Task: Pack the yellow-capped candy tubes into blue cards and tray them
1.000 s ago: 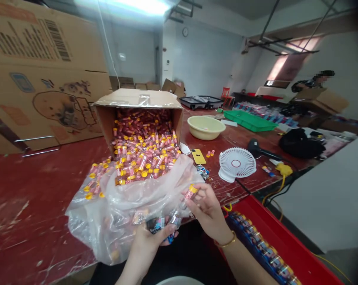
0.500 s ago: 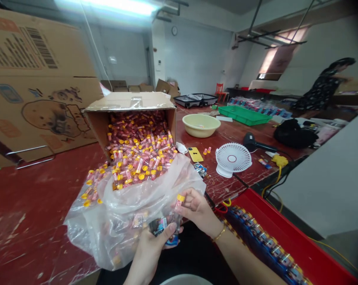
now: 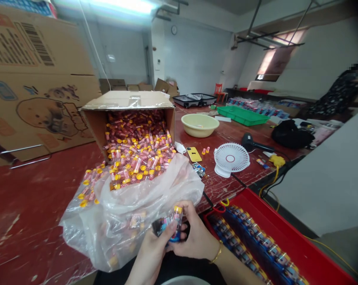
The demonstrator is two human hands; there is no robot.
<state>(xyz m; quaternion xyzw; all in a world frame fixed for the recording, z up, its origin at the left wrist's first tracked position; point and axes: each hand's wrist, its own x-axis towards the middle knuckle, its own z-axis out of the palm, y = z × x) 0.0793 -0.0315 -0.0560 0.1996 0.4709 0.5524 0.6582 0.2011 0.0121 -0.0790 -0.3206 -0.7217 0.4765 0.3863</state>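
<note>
My left hand (image 3: 155, 245) is closed on a small printed packet (image 3: 160, 226), dark with a blue lower end, its thumb pressed on the front. My right hand (image 3: 195, 233) is closed around a small clear bottle (image 3: 177, 215) with a yellow cap and pink contents. The bottle stands upright against the packet; whether it sits inside is hidden by my fingers. Beyond my hands, a cardboard box (image 3: 131, 99) on its side holds a heap of similar yellow-capped bottles (image 3: 137, 158). They spill toward a clear plastic bag (image 3: 119, 225), which drapes over the table's front edge.
To my right, a red tray (image 3: 297, 225) carries rows of blue packs with yellow tops (image 3: 264, 241). On the red table (image 3: 15, 225) are a white fan (image 3: 231, 156), yellow phone (image 3: 194, 154), cream basin (image 3: 200, 124) and green tray (image 3: 244, 114). A person (image 3: 330, 95) stands far right.
My right hand has moved down and left, bringing the bottle against the packet in my left hand. The person at far right has shifted further right.
</note>
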